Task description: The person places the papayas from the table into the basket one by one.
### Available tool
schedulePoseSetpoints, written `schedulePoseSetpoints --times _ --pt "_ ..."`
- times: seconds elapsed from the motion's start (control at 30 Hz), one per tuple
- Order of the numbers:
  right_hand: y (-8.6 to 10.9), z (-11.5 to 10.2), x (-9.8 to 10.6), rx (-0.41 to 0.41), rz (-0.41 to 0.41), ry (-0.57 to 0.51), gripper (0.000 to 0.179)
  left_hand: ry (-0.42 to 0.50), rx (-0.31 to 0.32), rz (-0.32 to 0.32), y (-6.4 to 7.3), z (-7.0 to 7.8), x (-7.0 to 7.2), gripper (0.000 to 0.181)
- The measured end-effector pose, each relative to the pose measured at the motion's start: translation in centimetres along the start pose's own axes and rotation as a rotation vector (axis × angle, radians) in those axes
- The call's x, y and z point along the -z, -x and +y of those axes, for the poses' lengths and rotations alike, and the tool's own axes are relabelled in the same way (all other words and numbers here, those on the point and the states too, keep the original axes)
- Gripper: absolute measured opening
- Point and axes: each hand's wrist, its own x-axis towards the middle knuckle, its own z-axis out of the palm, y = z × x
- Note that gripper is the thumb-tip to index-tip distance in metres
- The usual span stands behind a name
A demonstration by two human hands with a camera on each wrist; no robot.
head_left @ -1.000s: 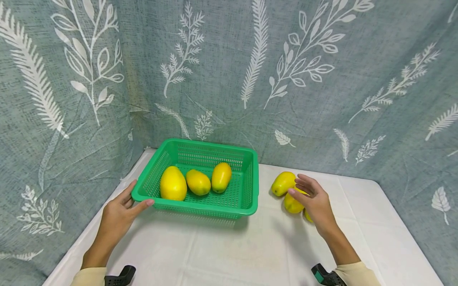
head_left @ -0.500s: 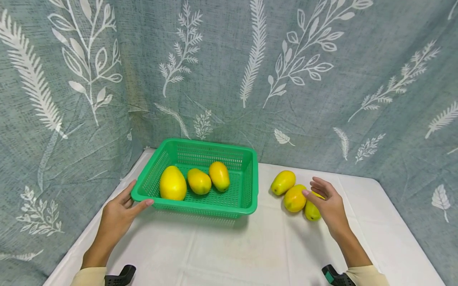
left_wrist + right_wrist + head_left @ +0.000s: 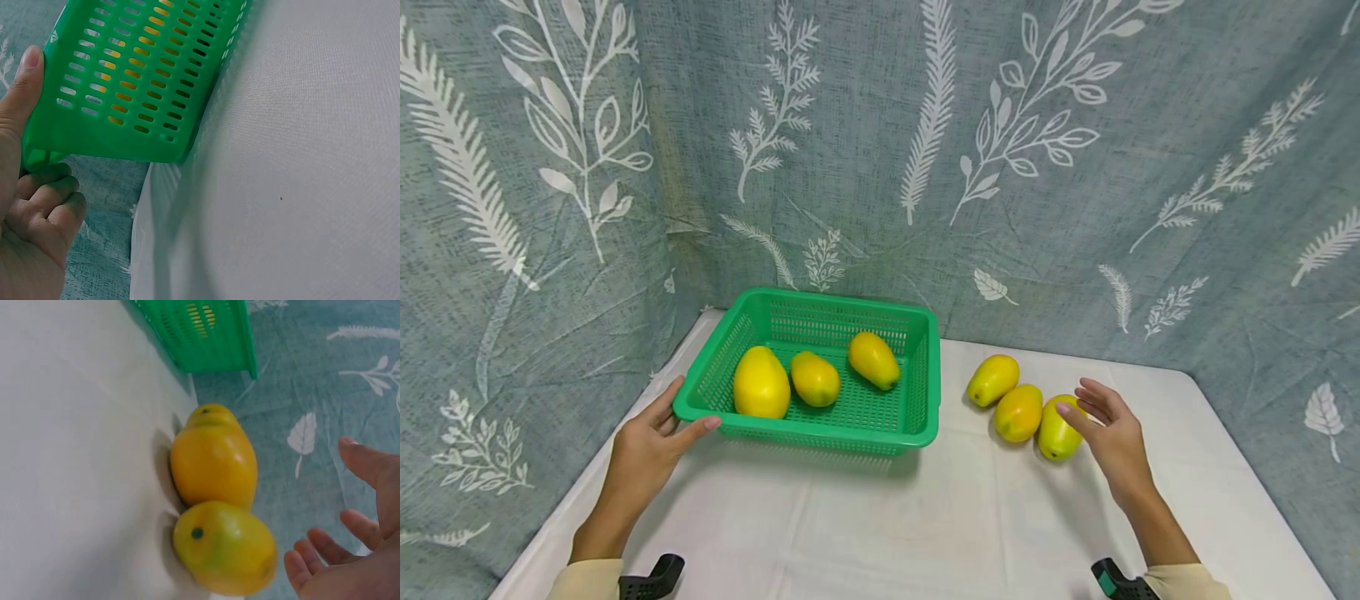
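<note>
Left hand: curled at the near-left corner of the green basket, rim held between thumb and fingers; light steadying is advised. Basket fruits: three, yellow, lying inside. Table fruits: three, set close together on the white cloth. Right hand: fingers loosely spread, nothing held, poised beside the rightmost fruit, which is best gripped round its middle, without its neighbour being nudged.

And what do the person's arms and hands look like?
The left hand and right hand wear no gloves. Each arm has a plain cream sleeve. Near each wrist is a black gadget with a dark strap; the right one has a little green patch.
</note>
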Motion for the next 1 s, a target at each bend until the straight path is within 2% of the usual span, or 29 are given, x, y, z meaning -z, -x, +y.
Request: schedulePoseSetpoints --times 0.43,0.83,1.0 --pt "-0.8 1.6 0.3 -0.078 0.016 0.017 0.083 -0.005 0.02 0.002 0.0 0.3 0.0 0.088" --pt "-2.1 3.1 -0.2 -0.145 -0.01 0.056 0.087 -0.004 0.039 -0.008 0.0 0.4 0.1 0.089" --pt "-2.3 3.3 -0.5 -0.14 -0.034 0.059 0.087 -0.006 0.028 -0.007 0.0 0.2 0.1 0.09"
